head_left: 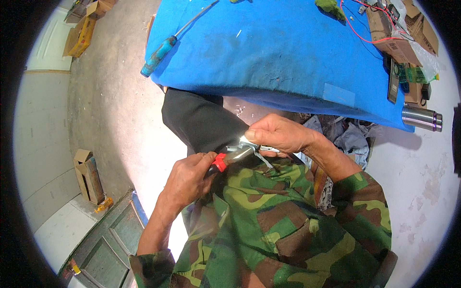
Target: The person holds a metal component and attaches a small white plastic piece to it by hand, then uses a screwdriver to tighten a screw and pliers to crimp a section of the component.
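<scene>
Small pale metal piece (249,143), pinched in the right hand (278,134) just above the lap, in front of the camouflage jacket (269,225). Looks light, stiff and thin-edged; probably slippery, best held by its flat faces, away from the edges. Bitten at its near end by pliers (229,158) with a red-and-black handle, clenched in the left hand (189,177). Beyond, black trouser leg (201,120). Farther out, blue-covered desk (269,53) carrying a teal-handled screwdriver (161,53), cardboard boxes (398,33), red wires (360,29) and a steel flask (421,117) at its edge.
</scene>
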Motion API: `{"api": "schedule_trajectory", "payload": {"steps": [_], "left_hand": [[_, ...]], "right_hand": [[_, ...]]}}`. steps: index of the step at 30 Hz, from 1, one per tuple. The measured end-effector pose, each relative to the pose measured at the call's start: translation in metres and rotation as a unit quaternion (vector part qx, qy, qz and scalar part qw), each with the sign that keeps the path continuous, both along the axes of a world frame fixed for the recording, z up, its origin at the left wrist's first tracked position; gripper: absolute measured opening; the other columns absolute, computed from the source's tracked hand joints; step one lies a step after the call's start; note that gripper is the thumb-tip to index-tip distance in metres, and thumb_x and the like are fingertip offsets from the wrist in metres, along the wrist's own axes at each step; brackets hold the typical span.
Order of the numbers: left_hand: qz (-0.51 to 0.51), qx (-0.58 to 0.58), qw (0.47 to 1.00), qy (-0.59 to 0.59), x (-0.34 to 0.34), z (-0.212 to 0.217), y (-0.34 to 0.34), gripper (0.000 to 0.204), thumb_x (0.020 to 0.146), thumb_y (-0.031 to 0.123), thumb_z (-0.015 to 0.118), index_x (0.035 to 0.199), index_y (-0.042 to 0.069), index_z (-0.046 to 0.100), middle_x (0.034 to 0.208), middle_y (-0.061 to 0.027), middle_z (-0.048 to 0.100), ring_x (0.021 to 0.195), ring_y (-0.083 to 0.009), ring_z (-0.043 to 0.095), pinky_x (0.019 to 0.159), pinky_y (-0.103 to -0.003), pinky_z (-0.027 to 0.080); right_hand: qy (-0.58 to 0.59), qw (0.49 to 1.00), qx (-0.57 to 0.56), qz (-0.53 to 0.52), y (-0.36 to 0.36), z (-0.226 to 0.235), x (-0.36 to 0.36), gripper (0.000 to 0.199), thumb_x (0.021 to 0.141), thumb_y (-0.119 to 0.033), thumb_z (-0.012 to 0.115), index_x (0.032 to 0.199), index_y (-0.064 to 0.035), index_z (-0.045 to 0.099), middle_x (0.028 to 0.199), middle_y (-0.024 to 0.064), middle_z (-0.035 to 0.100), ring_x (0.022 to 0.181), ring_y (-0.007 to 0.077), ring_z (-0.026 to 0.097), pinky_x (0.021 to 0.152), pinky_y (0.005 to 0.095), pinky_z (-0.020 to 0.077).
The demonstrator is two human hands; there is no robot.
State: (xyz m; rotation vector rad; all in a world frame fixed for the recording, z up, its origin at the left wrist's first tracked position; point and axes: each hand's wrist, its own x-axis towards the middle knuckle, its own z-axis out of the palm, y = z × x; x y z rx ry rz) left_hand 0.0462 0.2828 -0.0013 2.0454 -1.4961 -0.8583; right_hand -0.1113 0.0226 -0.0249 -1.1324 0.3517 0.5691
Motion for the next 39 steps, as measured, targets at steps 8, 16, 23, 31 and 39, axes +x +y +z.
{"api": "schedule_trajectory", "payload": {"steps": [8, 16, 23, 31, 39], "left_hand": [[0.001, -0.034, 0.999, 0.022, 0.001, -0.008, 0.006, 0.055, 0.069, -0.007, 0.078, 0.122, 0.001, 0.067, 0.098, -0.0193, 0.072, 0.083, -0.0392, 0.072, 0.073, -0.044, 0.059], [-0.005, -0.04, 0.999, 0.023, -0.002, -0.013, 0.009, 0.056, 0.068, -0.005, 0.079, 0.122, 0.002, 0.067, 0.098, -0.0187, 0.073, 0.084, -0.0393, 0.072, 0.074, -0.045, 0.059], [0.002, -0.012, 1.0, -0.02, -0.001, -0.001, 0.005, 0.051, 0.074, -0.002, 0.08, 0.123, 0.001, 0.065, 0.103, -0.0191, 0.071, 0.089, -0.0414, 0.071, 0.077, -0.045, 0.059], [0.092, 0.002, 0.995, 0.03, -0.02, 0.01, 0.007, 0.047, 0.089, 0.009, 0.076, 0.132, 0.001, 0.059, 0.108, -0.0216, 0.067, 0.092, -0.0432, 0.068, 0.079, -0.049, 0.056], [0.161, -0.002, 0.977, 0.137, -0.03, 0.023, 0.001, 0.04, 0.096, 0.013, 0.071, 0.133, 0.0, 0.062, 0.112, -0.0244, 0.07, 0.1, -0.0439, 0.071, 0.086, -0.046, 0.057]], "right_hand": [[-0.001, 0.999, 0.034, 0.0, 0.003, -0.002, -0.001, 0.046, 0.11, -0.043, 0.054, 0.08, -0.0098, 0.062, 0.058, -0.0049, 0.05, 0.046, 0.0028, 0.039, 0.042, 0.0247, 0.026], [0.012, 0.997, 0.073, 0.016, 0.004, -0.005, -0.001, 0.045, 0.109, -0.043, 0.055, 0.081, -0.009, 0.063, 0.059, -0.0054, 0.05, 0.046, 0.0027, 0.039, 0.042, 0.024, 0.0265], [-0.023, 0.999, -0.043, 0.014, 0.005, -0.002, 0.003, 0.044, 0.11, -0.04, 0.054, 0.081, -0.0078, 0.06, 0.059, -0.0051, 0.049, 0.051, 0.0044, 0.041, 0.045, 0.0264, 0.0309], [-0.104, 0.972, -0.19, -0.086, 0.015, 0.007, 0.003, 0.036, 0.109, -0.032, 0.057, 0.089, -0.0032, 0.063, 0.065, -0.0041, 0.053, 0.061, 0.006, 0.047, 0.055, 0.028, 0.0399], [-0.149, 0.943, -0.251, -0.158, 0.029, 0.02, -0.001, 0.028, 0.108, -0.028, 0.059, 0.1, -0.0017, 0.065, 0.069, 0.0006, 0.057, 0.065, 0.0097, 0.053, 0.06, 0.0305, 0.045]]}}
